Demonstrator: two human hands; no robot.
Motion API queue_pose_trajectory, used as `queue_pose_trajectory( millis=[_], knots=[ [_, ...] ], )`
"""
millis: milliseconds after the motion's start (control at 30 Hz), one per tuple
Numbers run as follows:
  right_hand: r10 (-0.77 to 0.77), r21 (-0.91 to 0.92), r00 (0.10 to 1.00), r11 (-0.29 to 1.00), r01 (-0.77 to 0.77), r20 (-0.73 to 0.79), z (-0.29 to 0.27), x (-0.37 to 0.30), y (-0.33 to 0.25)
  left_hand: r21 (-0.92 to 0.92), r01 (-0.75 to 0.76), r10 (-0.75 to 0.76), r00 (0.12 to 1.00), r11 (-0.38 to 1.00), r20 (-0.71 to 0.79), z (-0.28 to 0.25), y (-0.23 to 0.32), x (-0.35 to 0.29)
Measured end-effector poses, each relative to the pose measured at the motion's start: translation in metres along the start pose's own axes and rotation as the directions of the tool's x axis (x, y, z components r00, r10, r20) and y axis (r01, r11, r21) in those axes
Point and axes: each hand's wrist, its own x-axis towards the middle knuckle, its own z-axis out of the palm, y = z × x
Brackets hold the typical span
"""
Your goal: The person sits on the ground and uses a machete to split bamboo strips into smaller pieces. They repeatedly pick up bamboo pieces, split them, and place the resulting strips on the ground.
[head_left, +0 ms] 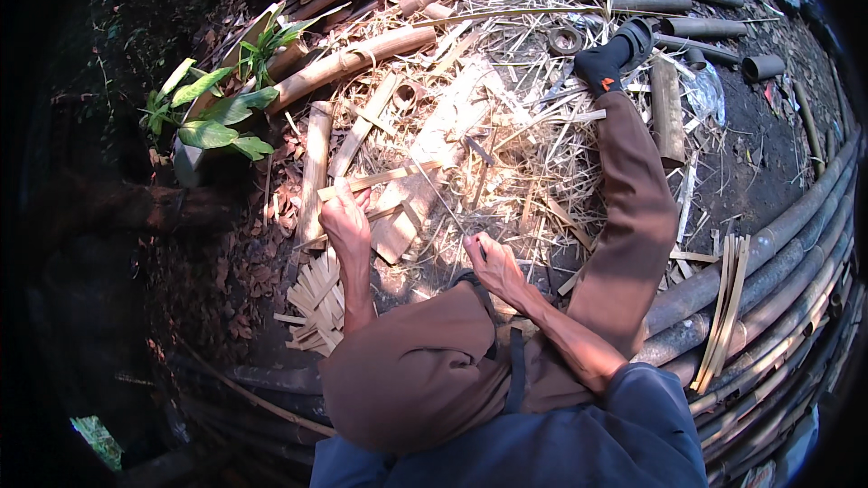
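Note:
My left hand [346,219] is closed around a flat, pale bamboo strip [384,178], which slants up to the right beyond the thumb. In my right hand [495,268], a closed fist above my lap, is what looks like a knife [440,195], its long thin blade seen nearly edge-on. The blade points up and left, and its tip lies close to the far end of the strip; whether they touch I cannot tell. Below my left hand, cut bamboo strips [316,303] lie in a loose heap beside my bent knee.
Shavings [533,163] cover the ground around a wooden board [402,217]. My outstretched leg [633,208] lies to the right. Bamboo poles [768,244] are stacked at the right, with several strips [723,316] leaning there. A leafy plant [212,122] and a bamboo length [353,59] lie far left.

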Motion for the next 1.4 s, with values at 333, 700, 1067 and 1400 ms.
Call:
queue_pose_trajectory(
  millis=[333,700,1067,1400],
  knots=[
    [0.028,0.050,0.992,0.998,-0.034,0.120,0.027,0.031,-0.018,0.005,-0.016,0.016,0.996,1.000,-0.085,0.017,0.008,-0.024],
    [-0.120,-0.102,0.990,0.987,0.127,0.078,0.038,0.028,-0.015,-0.067,0.088,-0.100,0.974,0.994,-0.206,0.011,-0.003,-0.022],
    [0.170,-0.233,0.985,0.959,-0.164,0.008,0.004,0.059,0.059,-0.140,0.107,-0.129,0.979,0.984,-0.156,0.035,-0.004,-0.012],
    [0.013,-0.159,1.000,0.987,-0.012,0.003,0.006,0.043,0.060,-0.029,0.012,-0.017,0.986,1.000,-0.168,0.036,-0.001,-0.010]
  ],
)
